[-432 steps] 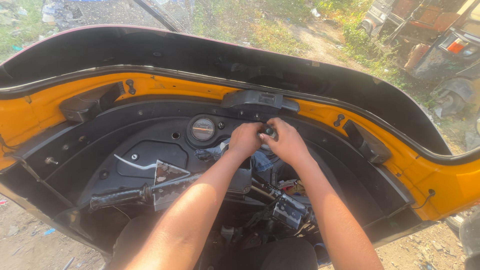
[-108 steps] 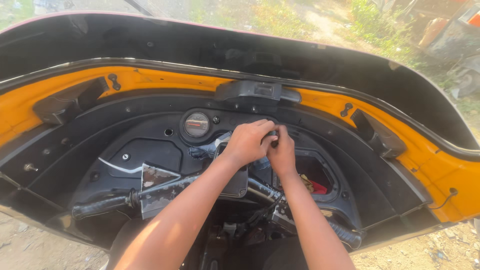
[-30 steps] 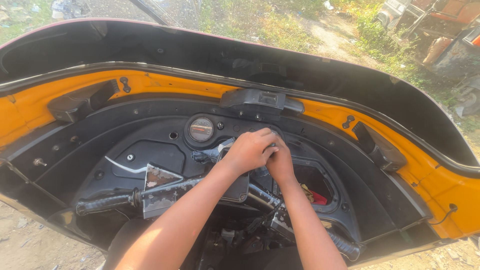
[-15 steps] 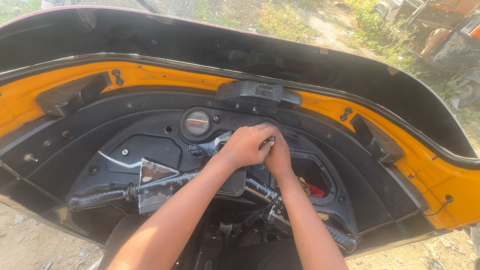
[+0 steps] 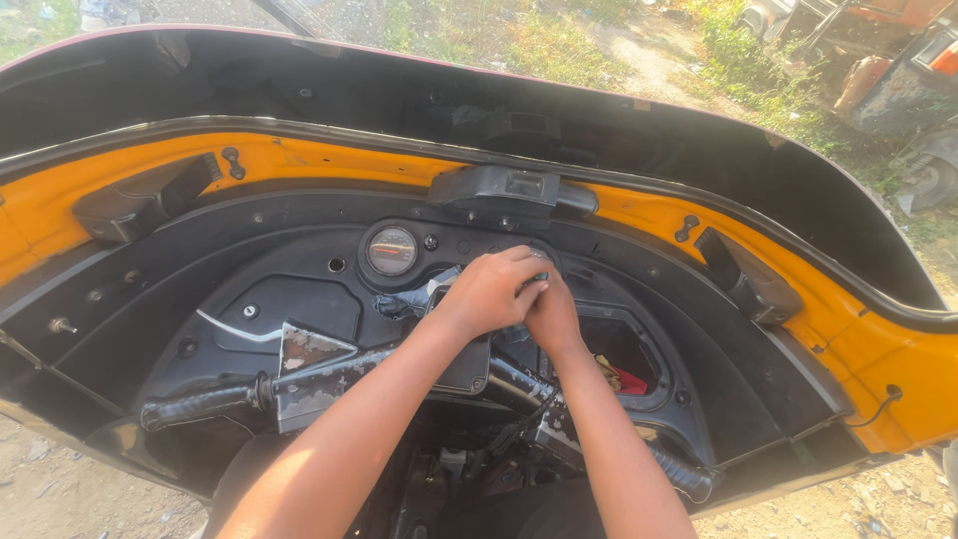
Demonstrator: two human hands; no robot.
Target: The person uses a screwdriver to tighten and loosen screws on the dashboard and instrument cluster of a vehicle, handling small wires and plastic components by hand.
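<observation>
Head view: both hands (image 5: 514, 299) clasped together beside the round gauge (image 5: 392, 251)

Body panel (image 5: 299, 160): orange, black rubber trim. Dashboard (image 5: 299, 299): black. Gauge (image 5: 392, 250): pale face, reddish markings, black rim. Handlebar (image 5: 200, 404): black grip, scuffed grey metal. Rag (image 5: 629, 379) in opening: red. Ground (image 5: 878, 499): dusty brown.

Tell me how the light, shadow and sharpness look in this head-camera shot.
Head view: hard sunlight from the right brightens the orange panel and both forearms; the black dashboard lies in deep shade, with detail lost below the handlebar. The round gauge and the left hand and right hand are sharp, without motion blur; wide-lens curvature bends the windshield rim.
</observation>
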